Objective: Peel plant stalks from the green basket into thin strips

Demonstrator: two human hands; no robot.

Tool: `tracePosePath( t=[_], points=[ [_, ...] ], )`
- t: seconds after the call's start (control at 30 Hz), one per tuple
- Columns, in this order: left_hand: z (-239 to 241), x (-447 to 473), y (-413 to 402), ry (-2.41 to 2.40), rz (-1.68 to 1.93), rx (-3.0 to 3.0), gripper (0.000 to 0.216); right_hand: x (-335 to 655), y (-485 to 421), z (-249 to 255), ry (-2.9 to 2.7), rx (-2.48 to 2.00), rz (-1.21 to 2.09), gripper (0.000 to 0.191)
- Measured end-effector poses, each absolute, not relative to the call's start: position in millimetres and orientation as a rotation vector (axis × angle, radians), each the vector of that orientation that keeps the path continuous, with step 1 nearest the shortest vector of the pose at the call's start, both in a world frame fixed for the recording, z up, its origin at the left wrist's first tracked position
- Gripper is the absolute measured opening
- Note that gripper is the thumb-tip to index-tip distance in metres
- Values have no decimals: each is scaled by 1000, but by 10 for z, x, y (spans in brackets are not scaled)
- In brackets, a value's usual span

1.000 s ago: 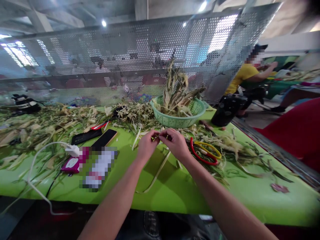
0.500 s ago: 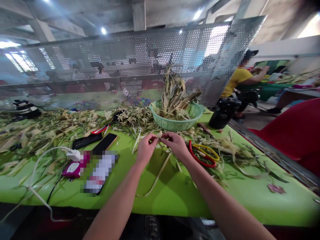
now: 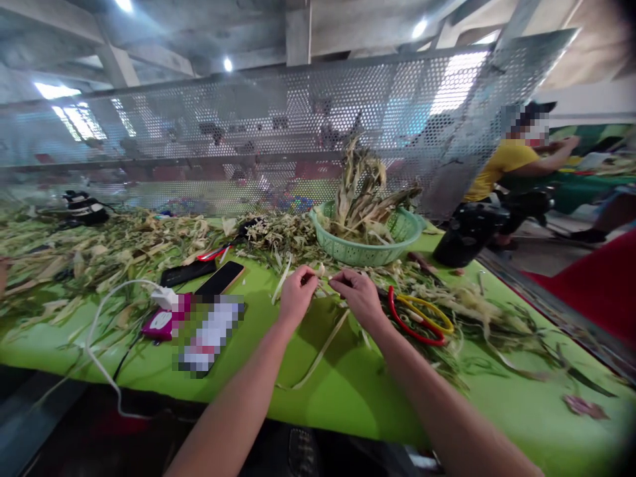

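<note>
My left hand [image 3: 297,295] is closed in a pinch on a small pale knob of dried husk [image 3: 321,270], which sticks up past its fingertips. Just to the right, my right hand [image 3: 358,296] has thumb and forefinger pressed together; whatever may be between them is too small to make out. A slim gap separates the two hands. A long pale husk strip [image 3: 324,350] lies on the green tabletop [image 3: 358,404] below them. Beside my right wrist rest scissors with red and yellow loop handles [image 3: 433,340], on top of some husk scraps.
Behind my hands stands a light green basket [image 3: 368,254] of dried corn husks. Loose husks [image 3: 134,248] cover the left back. Phones [image 3: 223,278] and a magenta power block [image 3: 163,321] with a white cable lie left. A perforated metal screen [image 3: 278,146] borders the back; a person in yellow [image 3: 514,159] sits beyond, right.
My fingertips, which met around the pale knob, have drawn slightly apart. The knob stays at my left hand. The whole view has shifted, so everything appears a little further right.
</note>
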State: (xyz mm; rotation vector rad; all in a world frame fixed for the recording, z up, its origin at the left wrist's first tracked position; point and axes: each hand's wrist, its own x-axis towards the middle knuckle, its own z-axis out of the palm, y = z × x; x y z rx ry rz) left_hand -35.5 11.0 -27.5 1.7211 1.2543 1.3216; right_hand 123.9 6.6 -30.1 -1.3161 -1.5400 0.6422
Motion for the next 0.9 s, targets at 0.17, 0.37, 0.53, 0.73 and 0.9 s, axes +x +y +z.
tracePosePath(
  t=[0.17, 0.37, 0.53, 0.73, 0.9],
  points=[
    [-266, -338, 68, 1361, 1268, 1800, 9, 1265, 111, -339, -1494, -1333, 654, 24],
    [-237, -314, 9, 1550, 1111, 1951, 10, 1193, 63, -284, -1251, -1055, 1004, 27],
    [-270, -299, 28, 1534, 1103, 1850, 10, 1145, 36, -292, -1069, -949, 1299, 31],
    [-306, -306, 84, 1487, 1178, 1913, 11, 1140, 83, -358, -1021, -971, 1323, 35],
    [-323, -347, 123, 1355, 1242, 1933, 10, 1138, 88, -359, -1028, -983, 1355, 34]
  ],
)
